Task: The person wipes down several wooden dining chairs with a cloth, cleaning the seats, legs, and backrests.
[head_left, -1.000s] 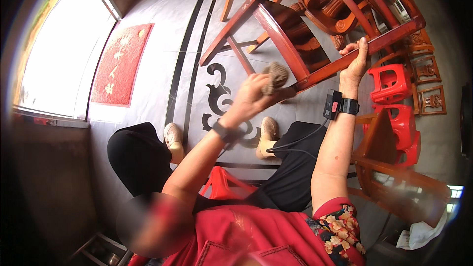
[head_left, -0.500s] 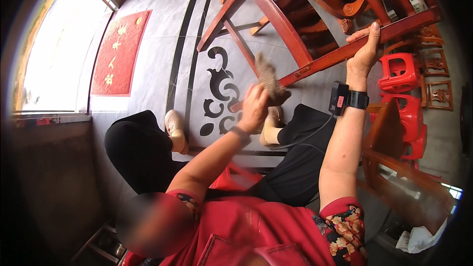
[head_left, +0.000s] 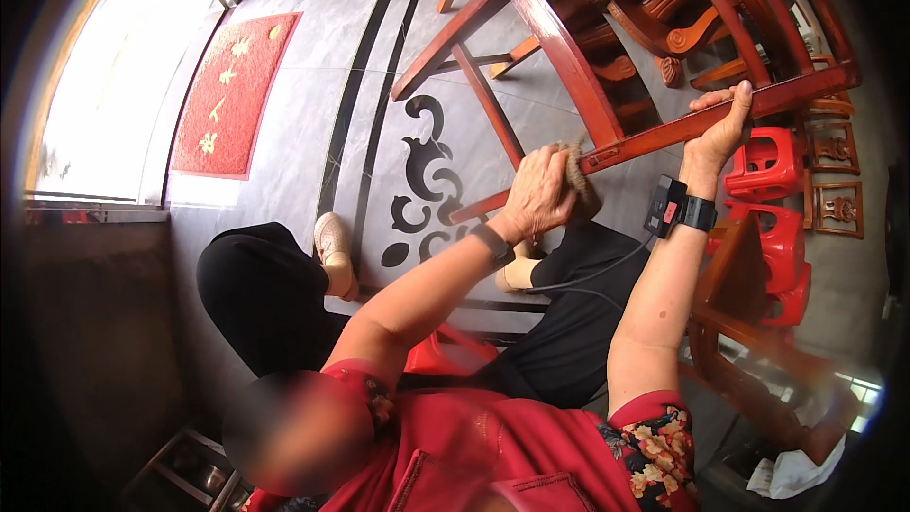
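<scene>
A red-brown lacquered wooden chair (head_left: 569,62) is tipped over in front of me, its legs and crossbars slanting across the view. My left hand (head_left: 538,194) is closed on a grey-brown rag (head_left: 582,182), pressing it around the nearest leg close to that leg's lower end. Farther up the same long bar, my right hand (head_left: 718,137) grips the wood, with the thumb along its upper side. Most of the rag is hidden behind my left fingers.
Carved wooden chairs (head_left: 654,0) stand beyond the bars. Red plastic stools (head_left: 763,166) stand at the right, near a wooden armrest (head_left: 739,265). A red doormat (head_left: 237,100) lies by the bright doorway at the left. A cable runs from my right wrist.
My left hand with the rag has moved right and slightly up along the chair leg. The chair and my right hand sit a little lower and farther right in view.
</scene>
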`<act>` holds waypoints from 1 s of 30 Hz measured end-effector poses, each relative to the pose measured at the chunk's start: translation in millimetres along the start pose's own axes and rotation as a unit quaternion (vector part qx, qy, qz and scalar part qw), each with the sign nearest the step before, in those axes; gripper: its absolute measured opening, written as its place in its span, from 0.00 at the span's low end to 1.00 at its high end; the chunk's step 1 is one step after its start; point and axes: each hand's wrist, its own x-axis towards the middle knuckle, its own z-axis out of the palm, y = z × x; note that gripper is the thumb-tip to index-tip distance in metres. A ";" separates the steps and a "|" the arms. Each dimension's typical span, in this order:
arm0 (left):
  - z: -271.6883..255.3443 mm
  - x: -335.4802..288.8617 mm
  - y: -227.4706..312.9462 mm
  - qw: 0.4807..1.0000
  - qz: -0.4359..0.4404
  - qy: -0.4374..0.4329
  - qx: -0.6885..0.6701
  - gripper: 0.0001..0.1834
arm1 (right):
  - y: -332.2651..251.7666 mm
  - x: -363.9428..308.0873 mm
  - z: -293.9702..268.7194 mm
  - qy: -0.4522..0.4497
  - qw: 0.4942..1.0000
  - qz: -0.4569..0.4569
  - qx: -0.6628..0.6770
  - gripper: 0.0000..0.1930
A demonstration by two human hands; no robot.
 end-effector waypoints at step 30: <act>8.1 -12.8 -21.8 0.991 0.025 0.031 0.126 0.28 | -9.6 -15.3 13.4 -0.003 1.000 -0.014 0.002 0.20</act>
